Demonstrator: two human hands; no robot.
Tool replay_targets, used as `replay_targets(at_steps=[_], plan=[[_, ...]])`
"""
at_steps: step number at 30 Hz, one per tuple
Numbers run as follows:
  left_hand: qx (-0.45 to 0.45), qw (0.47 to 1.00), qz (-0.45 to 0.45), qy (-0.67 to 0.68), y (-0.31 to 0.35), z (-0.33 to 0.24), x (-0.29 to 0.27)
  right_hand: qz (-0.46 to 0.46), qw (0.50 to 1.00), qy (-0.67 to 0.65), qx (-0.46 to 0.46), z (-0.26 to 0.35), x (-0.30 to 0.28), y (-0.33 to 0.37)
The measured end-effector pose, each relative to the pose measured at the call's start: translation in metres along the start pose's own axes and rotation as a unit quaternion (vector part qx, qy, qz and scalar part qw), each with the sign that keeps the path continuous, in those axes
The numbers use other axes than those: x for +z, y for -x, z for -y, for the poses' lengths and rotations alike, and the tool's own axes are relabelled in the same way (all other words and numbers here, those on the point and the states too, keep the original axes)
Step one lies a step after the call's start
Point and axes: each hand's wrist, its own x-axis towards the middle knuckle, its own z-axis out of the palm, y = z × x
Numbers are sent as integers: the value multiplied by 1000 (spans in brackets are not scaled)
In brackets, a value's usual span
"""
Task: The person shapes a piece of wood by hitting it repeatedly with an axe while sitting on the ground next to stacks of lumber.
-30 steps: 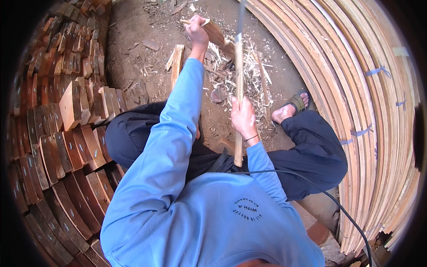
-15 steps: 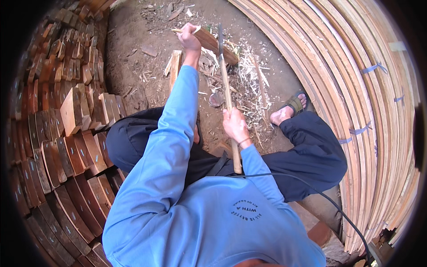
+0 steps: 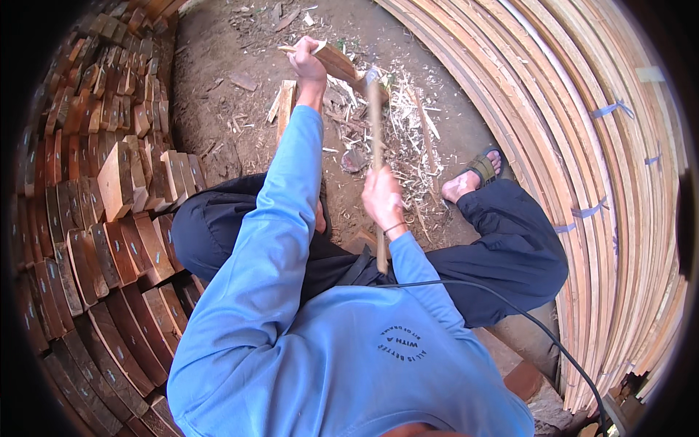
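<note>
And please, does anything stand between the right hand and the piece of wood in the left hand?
Nothing visible blocks it: between the right hand and the piece of wood there is only the held tool's wooden handle. Wood shavings lie on the ground. The tool's far end is blurred, so contact is unclear.

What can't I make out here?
In the head camera's view:
Tool tip: too blurred to describe.
Wood piece: partly covered by the left hand.
Handle: partly covered by the right hand.
Left foot: mostly hidden behind the left sleeve and leg.
Long boards: cut off by the top edge.
</note>
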Motion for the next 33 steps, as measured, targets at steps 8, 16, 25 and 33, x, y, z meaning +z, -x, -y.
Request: replay_targets(at_steps=[8, 16, 25, 33], plan=[[-32, 999, 6, 17, 6, -3, 5, -17, 1000, 1, -9, -6, -4, -3], [-81, 996, 49, 0, -21, 7, 13, 11, 990, -143, -6, 23, -136, 3], [-125, 976, 179, -17, -76, 10, 102, -29, 972, -233, -21, 42, -332, 14], [-126, 963, 221, -86, -84, 26, 165, -46, 929, -366, -37, 33, -341, -17]])
